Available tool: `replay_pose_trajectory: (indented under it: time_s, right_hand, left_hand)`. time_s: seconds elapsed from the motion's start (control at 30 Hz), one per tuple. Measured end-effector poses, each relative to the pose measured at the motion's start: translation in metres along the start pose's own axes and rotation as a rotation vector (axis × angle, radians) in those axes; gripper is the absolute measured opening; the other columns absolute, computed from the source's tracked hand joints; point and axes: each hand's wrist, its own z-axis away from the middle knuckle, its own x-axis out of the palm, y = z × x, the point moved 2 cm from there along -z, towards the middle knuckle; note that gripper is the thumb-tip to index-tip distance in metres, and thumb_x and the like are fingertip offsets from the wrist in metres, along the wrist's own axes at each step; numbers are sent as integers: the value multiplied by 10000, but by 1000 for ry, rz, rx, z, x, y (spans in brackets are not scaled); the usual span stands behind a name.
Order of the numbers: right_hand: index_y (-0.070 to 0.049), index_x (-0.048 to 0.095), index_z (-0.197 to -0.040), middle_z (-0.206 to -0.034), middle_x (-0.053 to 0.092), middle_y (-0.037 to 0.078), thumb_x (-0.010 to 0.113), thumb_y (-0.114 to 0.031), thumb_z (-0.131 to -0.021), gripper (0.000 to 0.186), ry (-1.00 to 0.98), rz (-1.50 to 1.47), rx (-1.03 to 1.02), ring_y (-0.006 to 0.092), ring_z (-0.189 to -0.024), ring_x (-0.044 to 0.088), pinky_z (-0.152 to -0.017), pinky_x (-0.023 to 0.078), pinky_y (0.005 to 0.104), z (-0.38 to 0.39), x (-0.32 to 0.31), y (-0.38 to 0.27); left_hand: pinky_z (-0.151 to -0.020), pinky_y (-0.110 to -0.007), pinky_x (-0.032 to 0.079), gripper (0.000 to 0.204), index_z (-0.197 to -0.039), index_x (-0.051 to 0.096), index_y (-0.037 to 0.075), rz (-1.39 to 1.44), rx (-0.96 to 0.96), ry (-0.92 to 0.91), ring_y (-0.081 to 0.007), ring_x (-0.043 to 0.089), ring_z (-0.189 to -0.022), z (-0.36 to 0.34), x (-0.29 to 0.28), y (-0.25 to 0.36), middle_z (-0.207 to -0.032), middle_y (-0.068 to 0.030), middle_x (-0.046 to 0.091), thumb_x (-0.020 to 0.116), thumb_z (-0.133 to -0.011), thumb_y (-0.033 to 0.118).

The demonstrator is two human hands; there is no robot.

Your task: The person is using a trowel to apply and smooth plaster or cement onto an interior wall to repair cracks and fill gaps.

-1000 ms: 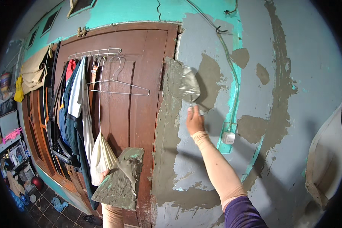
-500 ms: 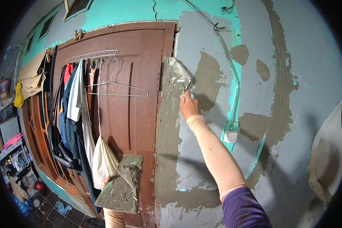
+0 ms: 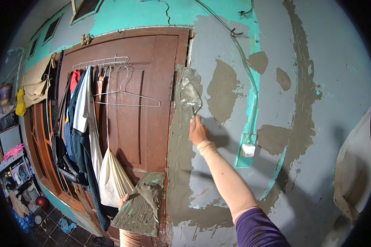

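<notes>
Your right hand (image 3: 199, 131) is closing narrowly around the handle of a trowel (image 3: 189, 94), and its blade is lying over the upper end of the mortar strip (image 3: 179, 164), seemingly touching it. That strip is running down the wall (image 3: 218, 160) just beside the brown door (image 3: 152, 123). Your left hand (image 3: 123, 201) is gripping the left edge of a board (image 3: 130, 220); the board is hiding most of that hand, so you cannot tell how its other fingers are sitting. The board is tilting low in front of the door, and a mound of mortar (image 3: 150, 193) is lying on it. A pale bag (image 3: 113, 181) is hanging just beyond the board, near the clothes (image 3: 80, 123). A white switch (image 3: 248, 150) is sitting right of your right hand.
</notes>
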Motion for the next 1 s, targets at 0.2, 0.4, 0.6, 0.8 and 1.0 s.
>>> replay_pose_trajectory:
  time_s: [0.2, 0.4, 0.6, 0.8, 1.0]
  right_hand:
    - [-97, 446, -1224, -832, 662, 240, 435, -348, -963, 362, -130, -51, -42, 509, -776, 596, -757, 453, 566, 81, -10, 40]
    - [-103, 450, -1183, -807, 648, 243, 443, -333, -962, 319, -249, -74, -109, 498, -767, 592, -705, 443, 593, 77, -61, 47]
    - [-99, 452, -1108, -761, 624, 269, 460, -342, -959, 286, -220, 14, -204, 517, -727, 581, -643, 452, 607, -2, -78, 18]
    - [-113, 464, -1144, -764, 641, 272, 460, -359, -957, 309, -621, 371, -294, 498, -765, 624, -689, 517, 574, 32, -120, 33]
    - [-135, 450, -1245, -796, 659, 261, 436, -365, -962, 365, -658, 521, -398, 480, -783, 649, -753, 532, 566, 5, -128, 42]
  left_hand:
    - [-891, -483, 528, 584, -1291, 510, -9, 12, 41, 91, -375, 653, -989, 8, 2, -12, -1172, -219, 629, 525, -883, 410]
    - [-901, -466, 520, 528, -1249, 545, -3, -52, 55, 27, -346, 648, -1011, 3, -3, -8, -1160, -197, 641, 527, -887, 382]
    - [-876, -450, 539, 504, -1215, 553, -30, 1, 145, 101, -355, 662, -962, 9, 0, -23, -1123, -219, 647, 524, -897, 360]
    - [-897, -483, 537, 543, -1279, 500, -45, 25, 126, 127, -382, 639, -1018, 15, -1, -15, -1204, -254, 597, 511, -895, 340]
    - [-918, -471, 518, 562, -1256, 533, -32, 39, 123, 66, -354, 654, -1004, 1, 0, -25, -1142, -222, 643, 514, -891, 395]
